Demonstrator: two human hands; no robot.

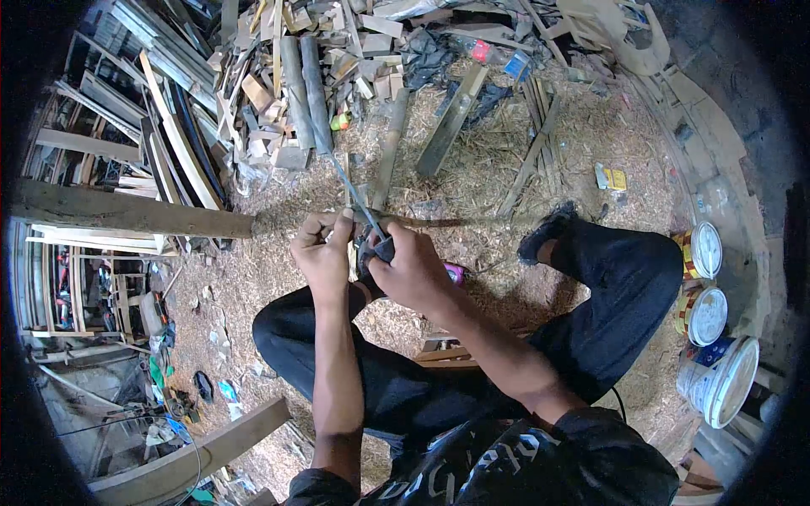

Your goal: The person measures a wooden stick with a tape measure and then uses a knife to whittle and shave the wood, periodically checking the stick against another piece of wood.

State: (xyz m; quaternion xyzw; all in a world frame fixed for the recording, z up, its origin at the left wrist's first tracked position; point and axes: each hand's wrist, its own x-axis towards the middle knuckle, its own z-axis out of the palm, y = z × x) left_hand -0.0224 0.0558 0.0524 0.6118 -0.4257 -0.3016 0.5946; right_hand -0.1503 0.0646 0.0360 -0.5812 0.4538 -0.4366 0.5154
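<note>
My right hand [408, 261] is closed around the dark handle of a long, thin metal tool [358, 199]. Its narrow grey shaft points up and to the left, away from my body; whether it is a file or a screwdriver does not show. Close beside the shaft, my left hand [325, 244] has its fingers curled and its thumb raised. What those fingers hold, if anything, is too small to make out. Both hands are above the floor, between my spread knees. A small pink object [455, 273] shows partly behind my right wrist.
Wood offcuts [371, 42] are heaped at the back, beside two dark round poles [305, 93]. Loose planks [453, 118] lie on the shaving-covered floor. Wooden beams [135, 209] reach in from the left, near stacked boards. Several lidded buckets [707, 316] stand at right.
</note>
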